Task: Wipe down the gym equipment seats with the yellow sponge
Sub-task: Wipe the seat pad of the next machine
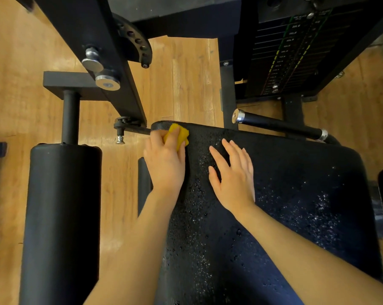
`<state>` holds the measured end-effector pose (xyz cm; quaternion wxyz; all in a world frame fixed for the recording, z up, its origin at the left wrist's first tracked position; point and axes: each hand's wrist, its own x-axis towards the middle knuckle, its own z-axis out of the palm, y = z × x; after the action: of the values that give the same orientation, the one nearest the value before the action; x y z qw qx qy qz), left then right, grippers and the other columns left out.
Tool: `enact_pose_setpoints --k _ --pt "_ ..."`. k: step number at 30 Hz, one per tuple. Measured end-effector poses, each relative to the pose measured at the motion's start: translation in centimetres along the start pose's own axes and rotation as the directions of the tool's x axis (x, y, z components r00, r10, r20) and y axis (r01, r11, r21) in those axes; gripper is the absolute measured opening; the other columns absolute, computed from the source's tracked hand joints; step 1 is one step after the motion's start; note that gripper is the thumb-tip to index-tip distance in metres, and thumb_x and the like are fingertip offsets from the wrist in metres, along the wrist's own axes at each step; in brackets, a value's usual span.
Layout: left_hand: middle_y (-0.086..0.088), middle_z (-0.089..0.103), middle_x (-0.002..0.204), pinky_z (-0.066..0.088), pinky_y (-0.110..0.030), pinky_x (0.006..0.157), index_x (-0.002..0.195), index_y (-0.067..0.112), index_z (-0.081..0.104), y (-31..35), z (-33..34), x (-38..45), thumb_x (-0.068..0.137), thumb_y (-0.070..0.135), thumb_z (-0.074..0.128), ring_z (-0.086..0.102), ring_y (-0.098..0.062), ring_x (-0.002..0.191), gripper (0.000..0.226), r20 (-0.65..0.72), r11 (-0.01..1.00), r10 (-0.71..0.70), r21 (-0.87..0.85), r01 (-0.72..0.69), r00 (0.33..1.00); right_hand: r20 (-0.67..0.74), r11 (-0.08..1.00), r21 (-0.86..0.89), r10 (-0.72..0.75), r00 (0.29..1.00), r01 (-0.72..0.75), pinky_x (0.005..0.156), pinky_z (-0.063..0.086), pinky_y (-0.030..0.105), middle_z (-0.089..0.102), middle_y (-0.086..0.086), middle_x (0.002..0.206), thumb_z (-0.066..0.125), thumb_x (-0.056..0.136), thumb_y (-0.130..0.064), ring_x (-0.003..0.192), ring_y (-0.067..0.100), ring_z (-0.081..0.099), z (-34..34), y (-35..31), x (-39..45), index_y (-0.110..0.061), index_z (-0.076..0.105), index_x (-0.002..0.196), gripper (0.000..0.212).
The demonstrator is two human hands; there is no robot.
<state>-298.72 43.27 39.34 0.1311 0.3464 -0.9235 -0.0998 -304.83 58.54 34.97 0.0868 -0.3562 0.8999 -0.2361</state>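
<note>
A person's left hand (164,159) presses a small yellow sponge (179,134) against the far left corner of a black padded vinyl seat (296,194), fingers curled over the sponge's top and gripping it where the upholstery rounds off toward the floor. The right hand (232,175) lies flat on the seat just beside it — fingers straight and slightly spread, holding nothing, palm down on the wet surface. Water droplets (318,205) bead across the dark padding, thickest toward the right side and along the middle between the two forearms.

To the left of the seat stands a black cylindrical foam roller pad (60,216) on a black metal post, well apart from the hands. A black steel frame arm (120,89) with two silver round knobs (100,71) slants down toward the seat's corner, ending near a small pull-pin (120,137). Beyond the seat, a black handle bar with chrome end caps (278,125) angles across, and behind it rises a black weight stack (291,53) marked with numbered plates — the figures too blurred to read. Light wood-plank flooring (186,84) runs underneath.
</note>
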Motion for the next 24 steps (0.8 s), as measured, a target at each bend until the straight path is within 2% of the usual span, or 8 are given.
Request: enact_pose_setpoints --k 4,7,15,18,24 --pt "-0.013 0.054 0.101 0.043 -0.041 0.073 0.123 0.013 0.064 0.2 -1.3 -5.7 0.093 0.034 0.049 0.05 -0.029 0.088 0.04 0.04 1.0 0.0 -0.002 0.0 0.999 -0.006 1.0 0.019 -0.006 1.0 0.006 0.119 0.016 0.044 0.038 0.01 0.15 0.039 0.097 -0.035 0.142 0.025 0.028 0.0 0.1 0.0 -0.022 0.046 0.141 0.047" --pt "-0.013 0.055 0.104 0.045 -0.042 0.074 0.125 0.013 0.064 0.2 -1.6 -8.3 0.093 0.025 0.06 0.05 -0.028 0.091 0.035 0.057 1.0 -0.005 -0.017 0.006 0.998 -0.017 1.0 0.026 -0.009 1.0 0.009 0.119 0.017 0.045 0.039 0.011 0.149 0.042 0.097 -0.033 0.142 0.026 0.029 0.0 0.1 -0.1 -0.021 0.047 0.141 0.046" --pt "-0.019 0.058 0.107 0.046 -0.041 0.075 0.122 0.005 0.064 1.0 0.3 -1.7 0.082 0.01 0.074 0.055 -0.036 0.092 0.041 0.023 0.992 0.118 -0.039 -0.117 0.993 0.008 1.0 0.002 -0.001 1.0 0.001 0.119 0.015 0.043 0.037 0.009 0.15 0.038 0.097 -0.036 0.143 0.025 0.027 0.0 0.0 0.0 -0.022 0.046 0.142 0.047" --pt "-0.019 0.059 0.106 0.046 -0.041 0.074 0.119 0.004 0.066 1.5 0.9 0.6 0.082 0.01 0.073 0.056 -0.037 0.091 0.038 0.03 0.993 0.11 -0.035 -0.109 0.993 0.015 1.0 -0.009 -0.002 1.0 0.002 0.119 0.014 0.043 0.037 0.009 0.151 0.038 0.097 -0.036 0.143 0.025 0.026 -0.1 0.0 -0.1 -0.022 0.045 0.142 0.048" --pt "-0.014 0.057 0.118 0.042 -0.038 0.082 0.123 0.01 0.064 1.3 0.0 -3.9 0.088 0.018 0.066 0.049 -0.029 0.101 0.037 0.019 0.998 0.055 -0.035 -0.054 0.998 0.019 0.999 0.034 -0.007 1.0 0.006 0.119 0.014 0.043 0.038 0.01 0.15 0.038 0.097 -0.036 0.142 0.025 0.027 -0.2 0.1 0.0 -0.022 0.046 0.141 0.048"
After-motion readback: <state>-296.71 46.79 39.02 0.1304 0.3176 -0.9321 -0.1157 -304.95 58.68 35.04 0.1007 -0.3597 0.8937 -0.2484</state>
